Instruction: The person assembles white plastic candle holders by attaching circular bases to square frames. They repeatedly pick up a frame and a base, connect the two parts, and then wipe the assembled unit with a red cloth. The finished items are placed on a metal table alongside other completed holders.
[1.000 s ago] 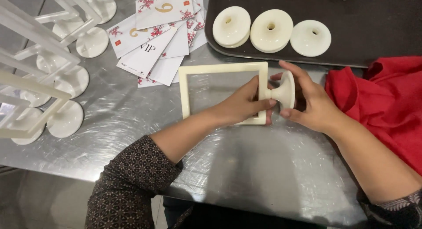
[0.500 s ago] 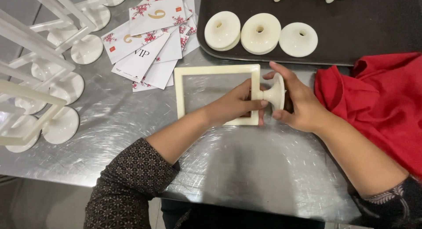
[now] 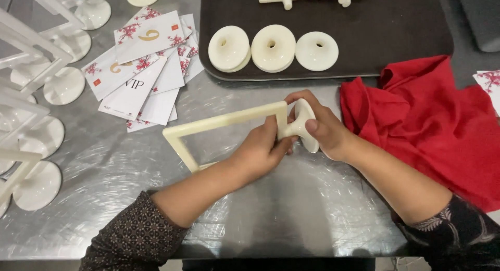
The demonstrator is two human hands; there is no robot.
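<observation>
Surface: steel table [image 3: 291, 219] under clear film | left hand [image 3: 263, 148] closed on cream square frame [image 3: 219, 124], held over table centre | right hand [image 3: 325, 128] closed on round base [image 3: 306, 124] at frame's edge | red cloth [image 3: 427, 120] just beside right hand | dark tray [image 3: 385, 31] holds three cream discs [image 3: 273, 48].

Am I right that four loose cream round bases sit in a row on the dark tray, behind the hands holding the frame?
Not quite: the head view shows three cream round bases on the dark tray, not four. They do sit in a row behind the left hand and right hand holding the frame.
</observation>
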